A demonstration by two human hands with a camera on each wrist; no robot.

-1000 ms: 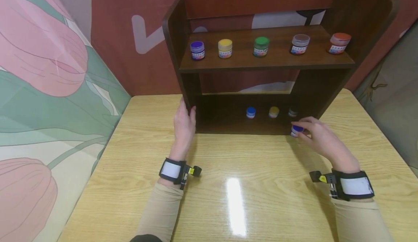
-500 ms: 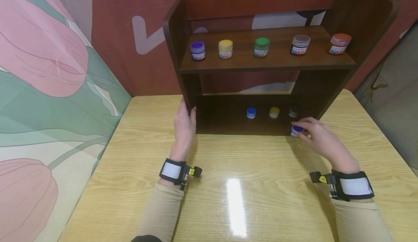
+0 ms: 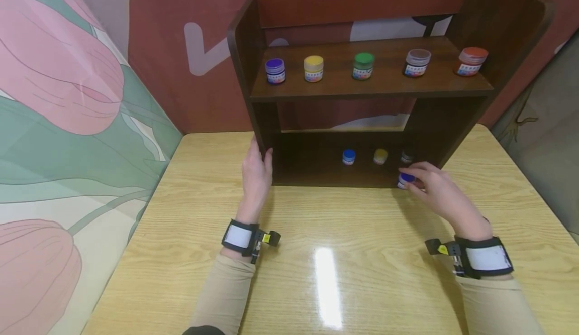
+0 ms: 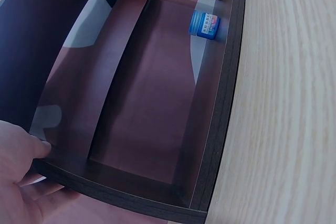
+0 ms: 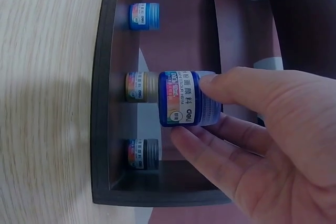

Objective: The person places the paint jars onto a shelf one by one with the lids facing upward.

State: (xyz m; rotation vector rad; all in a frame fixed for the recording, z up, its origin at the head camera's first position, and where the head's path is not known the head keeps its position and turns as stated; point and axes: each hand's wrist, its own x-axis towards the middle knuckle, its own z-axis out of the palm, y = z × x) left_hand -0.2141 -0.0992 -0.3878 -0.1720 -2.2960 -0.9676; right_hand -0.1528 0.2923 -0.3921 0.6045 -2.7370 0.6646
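A dark wooden two-tier shelf (image 3: 312, 177) stands on the table. Its left side panel is held by my left hand (image 3: 255, 177), thumb on the inner face and fingers outside, as the left wrist view shows. My right hand (image 3: 445, 194) pinches a dark blue paint jar (image 5: 178, 98) by its lid between thumb and fingers, in front of the lower tier near its right end. On that tier are a light blue paint jar (image 3: 349, 157), a yellow paint jar (image 3: 380, 156) and a black-lidded paint jar (image 5: 143, 154), spaced apart.
The upper tier carries a row of larger jars: purple (image 3: 275, 71), yellow (image 3: 313, 69), green (image 3: 363, 66), clear-lidded (image 3: 416, 64) and red (image 3: 471, 61). Behind the shelf is a patterned wall (image 3: 203, 99). Light wood table (image 3: 362, 274) spreads in front.
Within the last half second my right hand has shifted slightly left, carrying the dark blue paint jar with it. My left hand keeps its place on the side panel.
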